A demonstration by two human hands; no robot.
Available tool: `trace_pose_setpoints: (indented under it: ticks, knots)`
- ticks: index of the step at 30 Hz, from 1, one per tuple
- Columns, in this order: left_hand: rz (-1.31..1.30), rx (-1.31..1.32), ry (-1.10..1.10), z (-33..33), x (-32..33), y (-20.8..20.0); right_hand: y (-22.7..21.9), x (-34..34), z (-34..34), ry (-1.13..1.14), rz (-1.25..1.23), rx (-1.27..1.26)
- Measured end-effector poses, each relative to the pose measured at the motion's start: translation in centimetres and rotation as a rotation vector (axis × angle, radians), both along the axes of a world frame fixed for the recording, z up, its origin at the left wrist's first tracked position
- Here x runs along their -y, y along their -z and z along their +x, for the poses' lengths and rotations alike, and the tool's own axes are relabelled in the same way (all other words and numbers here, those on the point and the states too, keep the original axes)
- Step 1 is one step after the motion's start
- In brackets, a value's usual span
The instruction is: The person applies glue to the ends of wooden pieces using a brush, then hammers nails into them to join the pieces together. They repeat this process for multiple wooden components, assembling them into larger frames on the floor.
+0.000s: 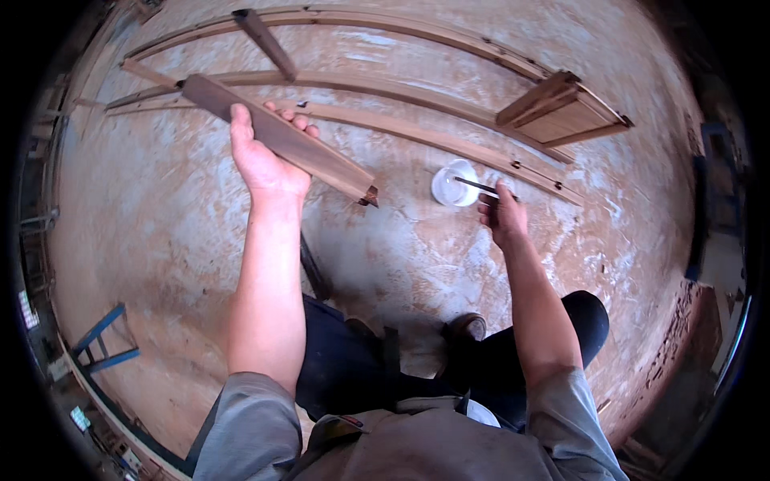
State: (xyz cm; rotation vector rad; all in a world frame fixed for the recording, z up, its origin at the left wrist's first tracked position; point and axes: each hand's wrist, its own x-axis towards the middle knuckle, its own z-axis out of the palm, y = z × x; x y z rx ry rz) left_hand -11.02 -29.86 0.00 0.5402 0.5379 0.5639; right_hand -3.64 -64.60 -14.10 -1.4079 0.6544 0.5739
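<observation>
My left hand [267, 170] is closed around a flat wooden board [309, 154], held up at a slant with its near end lower right. That end has a dark, stepped tenon. My right hand [507, 216] pinches a thin dark stick [478, 185]. The stick's other end reaches into a small round translucent plastic tub [447, 192] on the floor. Whitish stuff shows in the tub; I cannot tell what it is. Beyond both hands lie long wooden rails [385, 119] with dark cut slots.
A panelled wooden frame piece [561, 112] stands at the ends of the far rails [417, 30], with a short crosspiece [266, 44] to the left. A dark bar [314, 268] lies by my left leg. A blue metal stand [104, 341] is at the left.
</observation>
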Motion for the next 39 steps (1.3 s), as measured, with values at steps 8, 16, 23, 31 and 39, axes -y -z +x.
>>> trace_pose_setpoints:
  ticks: [8, 16, 23, 31, 39]
  knots:
    - [-0.245, -0.082, -0.153, -3.7, -6.7, 1.6, 0.3, -1.5, -4.2, 0.086, 0.014, -0.07]
    - [-0.196, -0.235, -0.247, -8.6, -7.1, -2.7, 4.8, -16.9, -19.1, -1.454, -0.238, 0.469]
    - [-0.262, -0.149, -0.089, -15.2, -6.4, -5.8, 11.3, -24.6, -25.5, -1.801, -0.432, 0.425]
    - [-0.404, -0.432, -0.301, -20.0, -4.2, -6.2, -0.6, -21.8, -18.1, -1.602, -0.567, 0.529]
    - [-0.705, -0.291, -0.343, -28.7, -1.8, -15.6, -25.7, -22.4, -5.8, -1.499, -0.168, -0.02]
